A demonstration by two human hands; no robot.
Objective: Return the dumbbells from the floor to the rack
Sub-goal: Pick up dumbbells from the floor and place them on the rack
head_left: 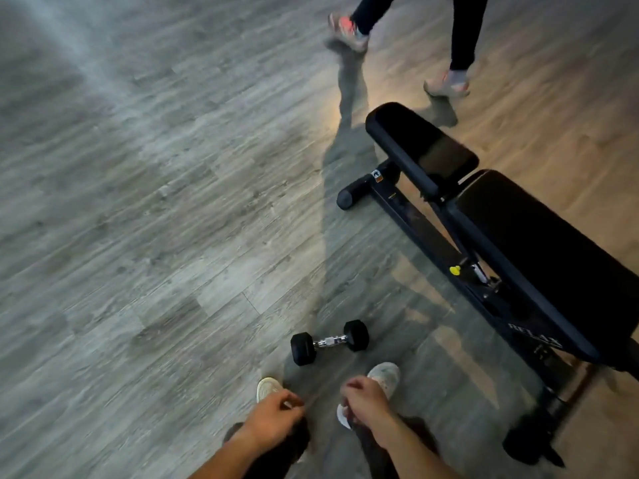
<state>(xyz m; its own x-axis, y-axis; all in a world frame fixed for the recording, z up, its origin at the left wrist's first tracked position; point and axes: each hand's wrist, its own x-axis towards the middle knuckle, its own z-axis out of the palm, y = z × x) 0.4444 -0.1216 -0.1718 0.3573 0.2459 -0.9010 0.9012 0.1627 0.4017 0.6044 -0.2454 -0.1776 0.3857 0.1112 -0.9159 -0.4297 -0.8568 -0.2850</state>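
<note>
1. Grey wood-plank floor (145, 209), lit warmer toward the upper right, motion-blurred across most of the view.
2. Black hex dumbbell (329, 342) with a chromed handle, lying flat on the floor just ahead of two light-coloured shoes (385, 376), handle running roughly left to right, untouched by either hand.
3. Black padded weight bench (511, 243) standing to the right of the dumbbell, near but apart from it, with a yellow adjustment knob (455, 270) on its frame.
4. Left hand (273, 418) hanging low above the left shoe, fingers loosely curled, holding nothing.
5. Right hand (363, 401) hanging above the right shoe, fingers loosely curled; possibly empty, contents not determinable owing to blur.
6. Another person's legs (465, 32) in dark trousers and trainers seen at the top, well apart from the dumbbell.
7. No rack within view.
</note>
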